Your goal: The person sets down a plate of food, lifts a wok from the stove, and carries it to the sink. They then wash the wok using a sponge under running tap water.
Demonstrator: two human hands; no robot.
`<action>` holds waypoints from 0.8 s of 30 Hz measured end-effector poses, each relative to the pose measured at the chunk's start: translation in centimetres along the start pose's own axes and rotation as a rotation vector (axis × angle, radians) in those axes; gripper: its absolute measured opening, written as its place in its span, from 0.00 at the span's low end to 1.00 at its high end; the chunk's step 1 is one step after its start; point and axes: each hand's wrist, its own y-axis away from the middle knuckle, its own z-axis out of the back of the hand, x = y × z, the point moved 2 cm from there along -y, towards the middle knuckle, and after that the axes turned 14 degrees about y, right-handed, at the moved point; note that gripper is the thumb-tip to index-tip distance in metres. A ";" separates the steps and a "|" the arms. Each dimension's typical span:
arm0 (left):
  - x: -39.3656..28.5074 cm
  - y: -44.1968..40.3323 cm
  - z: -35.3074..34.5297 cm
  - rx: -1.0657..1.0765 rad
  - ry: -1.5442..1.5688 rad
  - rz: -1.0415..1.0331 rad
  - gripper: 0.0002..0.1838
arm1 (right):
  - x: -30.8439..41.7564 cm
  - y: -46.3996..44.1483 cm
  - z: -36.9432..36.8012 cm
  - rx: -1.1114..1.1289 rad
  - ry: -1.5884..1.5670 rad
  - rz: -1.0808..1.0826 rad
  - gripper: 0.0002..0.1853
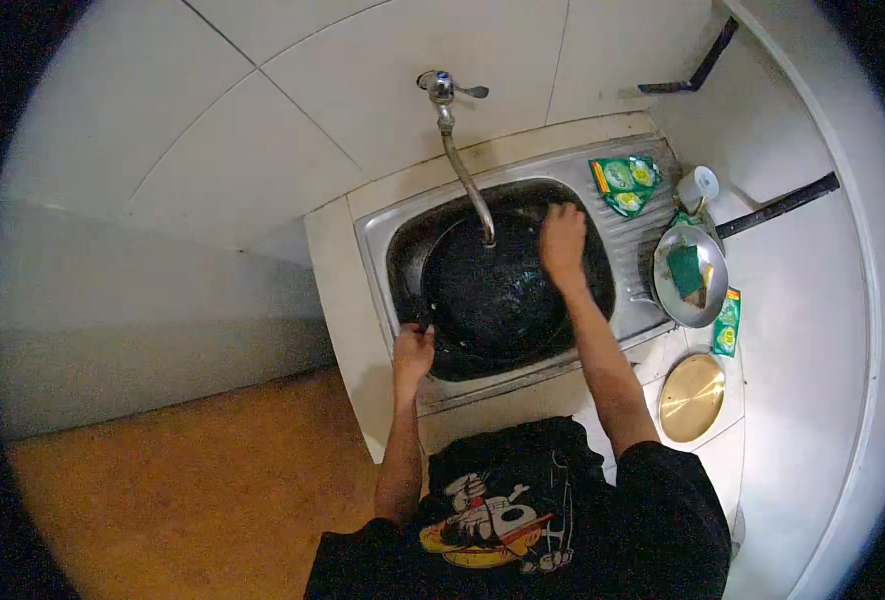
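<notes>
A large round black pan (pixel 498 290) lies in the steel sink (pixel 375 250), beneath the tap (pixel 463 170). At the sink's near left edge, my left hand (pixel 415 350) is closed around the pan's short dark handle. My right hand (pixel 564 245) is over the far right part of the pan, its fingers bent and held together. Whether something is between those fingers is hidden. Small pale spots and a wet shine show on the dark pan surface.
On the ribbed drainboard (pixel 628 235) lies a green packet (pixel 627 185). Beside it are a white cup (pixel 700 185) and a metal bowl (pixel 663 290) holding a green scouring pad (pixel 685 270). Nearer me are another green packet (pixel 727 322) and a gold round lid or plate (pixel 693 398).
</notes>
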 end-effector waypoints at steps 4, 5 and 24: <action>0.9 -0.3 -0.7 -0.054 0.296 0.199 0.17 | -4.0 2.5 -5.1 0.532 -0.046 0.012 0.15; 1.4 -0.6 -0.9 -0.054 0.297 0.192 0.17 | -4.4 2.8 -6.0 0.527 -0.045 0.009 0.15; -8.0 -0.1 9.6 -0.030 0.652 0.137 0.09 | 5.1 4.8 -11.4 0.378 -0.988 -0.234 0.12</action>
